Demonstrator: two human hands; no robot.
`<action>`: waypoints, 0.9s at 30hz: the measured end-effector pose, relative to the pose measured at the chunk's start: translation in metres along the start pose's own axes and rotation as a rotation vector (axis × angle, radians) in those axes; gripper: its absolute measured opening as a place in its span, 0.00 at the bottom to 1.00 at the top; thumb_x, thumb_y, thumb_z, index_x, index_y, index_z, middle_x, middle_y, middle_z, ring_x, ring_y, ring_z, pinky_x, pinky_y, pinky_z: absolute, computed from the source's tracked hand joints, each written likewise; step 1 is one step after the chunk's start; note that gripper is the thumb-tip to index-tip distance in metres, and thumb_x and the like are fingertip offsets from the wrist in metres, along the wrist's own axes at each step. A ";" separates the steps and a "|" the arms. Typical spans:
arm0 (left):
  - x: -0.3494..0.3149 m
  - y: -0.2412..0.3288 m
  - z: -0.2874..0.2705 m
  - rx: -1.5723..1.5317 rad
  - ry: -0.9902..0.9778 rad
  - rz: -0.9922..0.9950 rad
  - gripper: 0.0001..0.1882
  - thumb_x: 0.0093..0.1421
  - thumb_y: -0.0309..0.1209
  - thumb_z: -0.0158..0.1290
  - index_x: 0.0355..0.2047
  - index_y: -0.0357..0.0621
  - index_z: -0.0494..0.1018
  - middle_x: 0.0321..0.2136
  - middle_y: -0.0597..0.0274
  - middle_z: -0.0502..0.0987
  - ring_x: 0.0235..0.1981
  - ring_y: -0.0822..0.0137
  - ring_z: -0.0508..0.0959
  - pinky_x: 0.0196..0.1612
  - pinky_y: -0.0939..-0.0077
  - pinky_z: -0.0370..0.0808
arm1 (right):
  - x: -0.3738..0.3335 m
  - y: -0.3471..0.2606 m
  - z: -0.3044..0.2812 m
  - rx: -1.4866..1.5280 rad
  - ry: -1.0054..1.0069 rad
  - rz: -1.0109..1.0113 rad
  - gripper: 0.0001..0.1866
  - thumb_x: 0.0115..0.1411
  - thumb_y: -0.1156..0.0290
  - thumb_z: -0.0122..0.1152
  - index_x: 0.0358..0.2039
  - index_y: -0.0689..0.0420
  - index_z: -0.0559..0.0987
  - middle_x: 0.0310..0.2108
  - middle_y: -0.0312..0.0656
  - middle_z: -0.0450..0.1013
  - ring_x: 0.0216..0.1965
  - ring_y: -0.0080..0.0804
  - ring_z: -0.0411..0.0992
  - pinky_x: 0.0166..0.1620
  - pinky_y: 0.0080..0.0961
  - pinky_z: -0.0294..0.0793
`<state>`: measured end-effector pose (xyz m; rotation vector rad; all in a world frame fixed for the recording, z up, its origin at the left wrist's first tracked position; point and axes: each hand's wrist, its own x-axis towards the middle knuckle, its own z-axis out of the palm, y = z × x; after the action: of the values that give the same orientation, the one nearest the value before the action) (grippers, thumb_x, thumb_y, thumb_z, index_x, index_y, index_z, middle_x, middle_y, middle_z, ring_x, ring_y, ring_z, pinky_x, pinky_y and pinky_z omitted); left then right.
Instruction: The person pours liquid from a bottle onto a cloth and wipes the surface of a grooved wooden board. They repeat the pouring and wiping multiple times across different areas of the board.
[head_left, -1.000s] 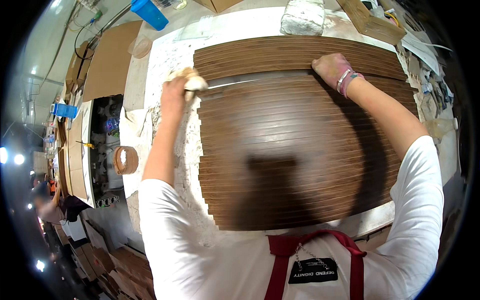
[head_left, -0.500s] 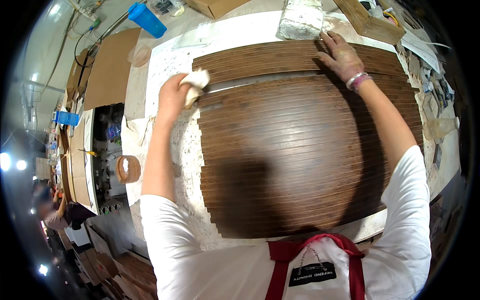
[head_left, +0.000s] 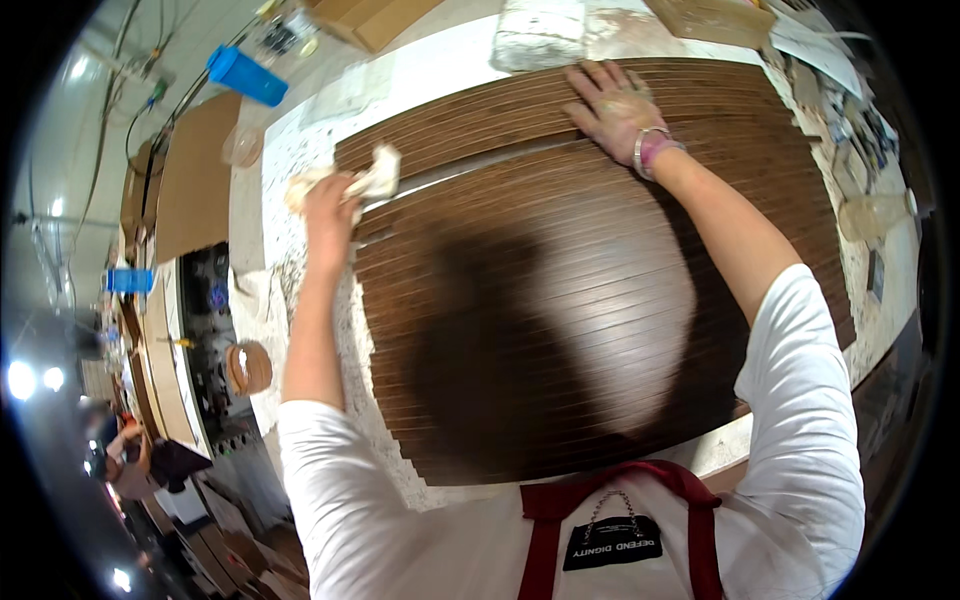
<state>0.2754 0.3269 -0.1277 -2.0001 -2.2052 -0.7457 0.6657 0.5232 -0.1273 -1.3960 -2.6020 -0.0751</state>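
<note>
Dark brown wooden strips lie side by side in a wide panel on a pale, stained work table. A narrow gap parts the far few strips from the rest. My left hand is closed around a crumpled cream cloth at the panel's left edge, beside the gap's end; the cloth is slightly blurred. With fingers spread, my right hand lies flat on the far strips, to the right of the middle. Yellowish stains show on its back, and bracelets circle the wrist. My shadow falls across the panel.
Beyond the panel sits a whitish wrapped block. A blue bottle and a cardboard box stand far left. Left of the table edge is a round brown container. A clear bottle lies right. Another person is far left.
My right hand has come down flat on the far strips, away from the wrapped block. My left hand has moved with the cloth along the left edge. The whole view has turned slightly.
</note>
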 end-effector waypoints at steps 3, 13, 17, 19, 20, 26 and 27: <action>0.022 0.004 -0.028 -0.304 0.155 -0.316 0.12 0.61 0.24 0.53 0.45 0.37 0.75 0.36 0.55 0.81 0.39 0.63 0.81 0.45 0.70 0.76 | 0.001 -0.003 -0.006 -0.022 -0.037 0.004 0.33 0.67 0.46 0.41 0.68 0.46 0.57 0.70 0.42 0.51 0.71 0.45 0.47 0.70 0.44 0.46; 0.038 0.150 0.080 -0.106 -0.141 0.164 0.22 0.65 0.45 0.45 0.58 0.57 0.69 0.63 0.61 0.63 0.64 0.53 0.61 0.59 0.45 0.58 | -0.001 0.006 -0.002 -0.105 -0.045 -0.014 0.32 0.68 0.46 0.40 0.68 0.46 0.57 0.70 0.41 0.52 0.70 0.47 0.48 0.69 0.46 0.46; 0.003 0.062 0.023 0.184 -0.015 -0.010 0.24 0.66 0.35 0.48 0.61 0.41 0.64 0.58 0.48 0.67 0.58 0.49 0.68 0.60 0.53 0.66 | 0.001 0.003 0.001 -0.121 -0.020 -0.023 0.32 0.68 0.46 0.39 0.68 0.46 0.57 0.70 0.41 0.51 0.70 0.46 0.49 0.69 0.45 0.47; -0.007 0.011 -0.006 0.180 -0.072 -0.170 0.22 0.63 0.33 0.51 0.58 0.45 0.67 0.48 0.44 0.70 0.51 0.49 0.72 0.51 0.61 0.74 | 0.001 0.001 0.000 -0.107 -0.020 -0.017 0.32 0.68 0.46 0.40 0.68 0.45 0.57 0.70 0.42 0.52 0.70 0.47 0.50 0.69 0.45 0.47; -0.005 0.000 -0.024 0.214 -0.143 -0.190 0.21 0.62 0.32 0.52 0.56 0.43 0.68 0.43 0.42 0.70 0.44 0.47 0.74 0.46 0.59 0.74 | 0.002 -0.002 0.001 -0.092 -0.024 -0.020 0.31 0.68 0.46 0.40 0.68 0.45 0.57 0.70 0.42 0.52 0.70 0.47 0.50 0.69 0.45 0.47; 0.008 0.048 0.007 0.187 -0.051 0.120 0.21 0.56 0.25 0.54 0.51 0.51 0.71 0.45 0.54 0.70 0.46 0.51 0.73 0.49 0.60 0.74 | 0.004 0.003 0.004 -0.103 -0.009 -0.030 0.31 0.68 0.47 0.42 0.68 0.45 0.58 0.69 0.43 0.53 0.69 0.47 0.50 0.68 0.45 0.48; 0.004 0.049 0.000 0.229 -0.091 0.056 0.21 0.56 0.25 0.54 0.51 0.53 0.71 0.45 0.55 0.70 0.47 0.52 0.73 0.48 0.60 0.75 | 0.005 0.002 0.006 -0.107 -0.008 -0.039 0.31 0.68 0.47 0.42 0.68 0.45 0.58 0.69 0.43 0.53 0.69 0.47 0.50 0.68 0.45 0.47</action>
<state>0.3213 0.3323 -0.1115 -2.0076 -2.1580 -0.3822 0.6636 0.5286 -0.1321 -1.3821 -2.6684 -0.2176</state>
